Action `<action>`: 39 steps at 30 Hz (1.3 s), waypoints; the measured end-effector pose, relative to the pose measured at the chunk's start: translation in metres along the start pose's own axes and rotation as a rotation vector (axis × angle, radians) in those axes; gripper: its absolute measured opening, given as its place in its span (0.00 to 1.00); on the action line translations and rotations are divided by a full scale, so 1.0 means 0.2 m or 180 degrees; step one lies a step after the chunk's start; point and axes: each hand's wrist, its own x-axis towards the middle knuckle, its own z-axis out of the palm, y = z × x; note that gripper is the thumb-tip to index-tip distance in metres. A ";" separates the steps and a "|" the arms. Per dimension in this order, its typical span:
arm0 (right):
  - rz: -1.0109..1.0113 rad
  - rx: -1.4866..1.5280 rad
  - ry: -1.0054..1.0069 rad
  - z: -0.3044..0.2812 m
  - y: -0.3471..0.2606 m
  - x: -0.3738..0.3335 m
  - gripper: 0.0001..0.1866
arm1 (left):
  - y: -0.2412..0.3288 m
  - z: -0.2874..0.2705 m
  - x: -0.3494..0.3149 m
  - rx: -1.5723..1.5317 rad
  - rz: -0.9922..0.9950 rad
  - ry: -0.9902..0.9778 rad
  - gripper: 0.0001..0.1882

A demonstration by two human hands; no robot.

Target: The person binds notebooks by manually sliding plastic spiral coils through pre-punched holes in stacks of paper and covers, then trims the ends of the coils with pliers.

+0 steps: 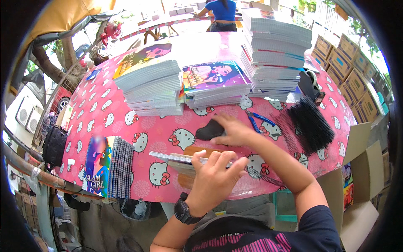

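My left hand (pixel 218 170), with a black watch on its wrist, is closed over a thin white-paged notebook (pixel 172 158) seen edge-on. This notebook rests above a brown wooden board (pixel 197 150), partly hidden by the hand. Farther out, my right hand (pixel 237 131) has its thumb and fingers around the right end of a black rounded pad (pixel 205 131) lying on the table. Right of that hand lie blue-handled pliers (pixel 255 122). A loose dark wire coil (pixel 264 178) stretches across the cloth by my right forearm.
Tall stacks of notebooks (pixel 147 90) stand along the pink-clothed table (pixel 113 126). Spiral-bound notebooks (pixel 121 168) sit at the near left. Black binding coils (pixel 310 126) are heaped at right, above an open cardboard box (pixel 363 176). A person in blue (pixel 222 12) stands beyond.
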 end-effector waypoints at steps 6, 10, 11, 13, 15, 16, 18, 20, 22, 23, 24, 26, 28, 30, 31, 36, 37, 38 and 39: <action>-0.0013 -0.0168 0.0229 0.11 -0.01 0.02 0.31 | -0.04 0.03 -0.02 -0.0527 -0.0041 0.0020 0.07; 0.0063 -0.0089 0.0271 0.03 0.04 -0.18 0.31 | -0.04 0.01 -0.03 -0.0350 -0.0067 -0.0111 0.07; 0.0122 -0.0068 0.0230 0.01 0.05 -0.21 0.32 | -0.02 0.00 -0.01 -0.0307 -0.0054 0.0058 0.07; 0.0290 -0.0212 0.0244 0.03 0.02 -0.23 0.32 | -0.02 0.00 0.00 -0.0254 -0.0072 0.0088 0.09; 0.0405 -0.0377 0.0259 0.03 -0.01 -0.23 0.30 | -0.05 0.01 -0.02 -0.0235 -0.0127 -0.0187 0.10; 0.0346 -0.0256 0.0302 0.03 0.00 -0.24 0.29 | -0.04 0.01 0.00 -0.0322 -0.0165 -0.0051 0.11; 0.0228 -0.0021 0.0392 0.02 0.04 -0.26 0.28 | -0.01 0.00 0.03 -0.0502 -0.0236 0.0223 0.14; 0.0195 0.1129 0.0330 -0.06 -0.01 -0.29 0.25 | -0.06 -0.01 -0.01 -0.0203 -0.0169 -0.0196 0.18; 0.0879 0.2999 -0.0419 -0.19 -0.09 -0.34 0.25 | -0.09 -0.03 -0.04 -0.0078 -0.0182 -0.0233 0.22; 0.0735 0.2854 -0.0408 -0.24 -0.08 -0.38 0.24 | -0.10 -0.03 -0.02 -0.0123 -0.0179 -0.0078 0.23; 0.0642 0.2939 -0.0240 -0.27 -0.06 -0.41 0.27 | -0.09 -0.04 -0.01 -0.0168 -0.0180 0.0075 0.24; 0.0285 0.3992 -0.0158 -0.34 -0.12 -0.45 0.34 | -0.11 -0.07 -0.03 -0.0126 -0.0439 0.0260 0.29; -0.0459 0.3831 -0.0708 -0.43 -0.21 -0.47 0.36 | -0.16 -0.06 -0.08 -0.0259 -0.0592 0.0293 0.31; 0.0110 0.2388 -0.0624 -0.45 -0.22 -0.44 0.30 | -0.14 -0.05 -0.09 -0.0367 -0.0552 0.0324 0.34; 0.0032 0.2559 -0.0543 -0.47 -0.22 -0.43 0.28 | -0.15 -0.05 -0.08 -0.0360 -0.0562 0.0359 0.34; -0.0203 0.2192 -0.0690 -0.51 -0.27 -0.39 0.25 | -0.15 -0.05 -0.09 -0.0504 -0.0627 0.0385 0.35; 0.0173 0.0861 -0.0521 -0.53 -0.27 -0.33 0.27 | -0.16 -0.05 -0.08 -0.0530 -0.0632 0.0424 0.35; -0.0020 0.1789 -0.0578 -0.54 -0.28 -0.33 0.26 | -0.17 -0.06 -0.08 -0.0555 -0.0637 0.0464 0.35; -0.0217 0.2716 -0.0640 -0.55 -0.29 -0.36 0.24 | -0.17 -0.06 -0.07 -0.0551 -0.0609 0.0443 0.36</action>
